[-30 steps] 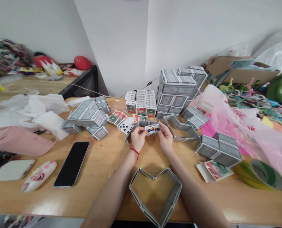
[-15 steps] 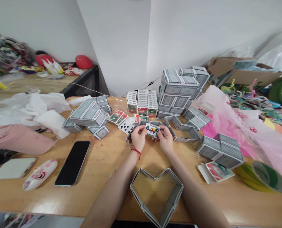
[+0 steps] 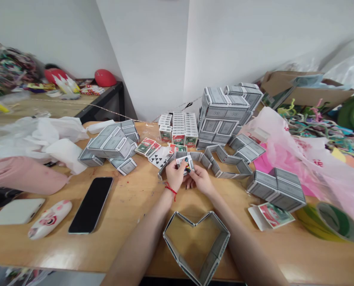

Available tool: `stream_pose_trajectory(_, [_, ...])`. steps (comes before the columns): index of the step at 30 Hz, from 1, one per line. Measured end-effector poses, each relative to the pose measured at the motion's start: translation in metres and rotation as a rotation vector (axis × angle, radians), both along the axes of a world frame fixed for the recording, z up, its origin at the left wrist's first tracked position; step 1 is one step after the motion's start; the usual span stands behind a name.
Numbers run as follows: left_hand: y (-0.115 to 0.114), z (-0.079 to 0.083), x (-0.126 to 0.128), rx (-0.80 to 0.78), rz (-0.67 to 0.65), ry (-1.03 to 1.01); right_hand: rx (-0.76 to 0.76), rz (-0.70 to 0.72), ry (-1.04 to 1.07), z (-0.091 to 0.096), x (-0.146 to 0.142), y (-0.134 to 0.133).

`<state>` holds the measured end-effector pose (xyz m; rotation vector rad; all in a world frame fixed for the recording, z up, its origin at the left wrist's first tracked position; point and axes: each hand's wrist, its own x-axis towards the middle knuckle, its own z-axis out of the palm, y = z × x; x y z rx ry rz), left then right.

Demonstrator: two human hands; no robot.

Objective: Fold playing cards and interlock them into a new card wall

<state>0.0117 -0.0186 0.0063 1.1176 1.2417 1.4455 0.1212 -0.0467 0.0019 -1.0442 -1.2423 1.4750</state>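
Between my two hands is a playing card (image 3: 182, 161), its picture side partly showing. My left hand (image 3: 174, 173) grips it from the left, thumb on its face. From the right, my right hand (image 3: 201, 178) pinches its other edge, and the fingertips nearly meet. Behind them stands a bent strip of joined grey-backed cards (image 3: 206, 160). A heart-shaped frame (image 3: 177, 260) of folded cards lies between my forearms at the table's front edge. Loose cards (image 3: 159, 159), the ten or so of clubs on top, lie beyond my left hand.
Rows of card packs (image 3: 178, 125) and a stack of card-built blocks (image 3: 224, 119) stand at the back. A phone (image 3: 91, 204) lies left; more card blocks (image 3: 276, 188), an opened card box (image 3: 275, 215) and a tape roll (image 3: 328, 222) sit right.
My right hand has moved left towards my left hand. The card between them has turned and shifted left, and less of its face shows.
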Motion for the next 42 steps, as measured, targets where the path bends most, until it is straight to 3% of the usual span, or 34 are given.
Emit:
stream_pose_trajectory(5, [0.000,0.004,0.001,-0.003,-0.020,0.027,-0.043,0.102,0.098,0.004,0.001,0.000])
stream_pose_trajectory(13, [0.001,0.004,-0.001,-0.019,-0.041,0.080,-0.087,0.147,0.199,0.000,0.002,0.003])
stream_pose_trajectory(18, [-0.001,0.000,0.001,0.046,-0.015,0.187,-0.112,0.060,0.226,-0.004,-0.001,0.006])
stream_pose_trajectory(22, [-0.005,-0.002,0.002,0.127,-0.059,0.150,-0.116,-0.006,0.269,-0.005,-0.001,0.008])
stream_pose_trajectory(30, [-0.001,-0.013,0.002,0.175,0.013,0.251,-0.117,-0.016,0.187,-0.003,-0.004,0.005])
stream_pose_trajectory(36, [-0.003,-0.012,0.001,0.235,0.068,0.334,0.050,-0.231,-0.039,0.000,-0.001,0.004])
stream_pose_trajectory(42, [-0.005,-0.008,0.000,0.271,-0.001,0.380,0.006,-0.308,0.069,0.007,0.004,0.006])
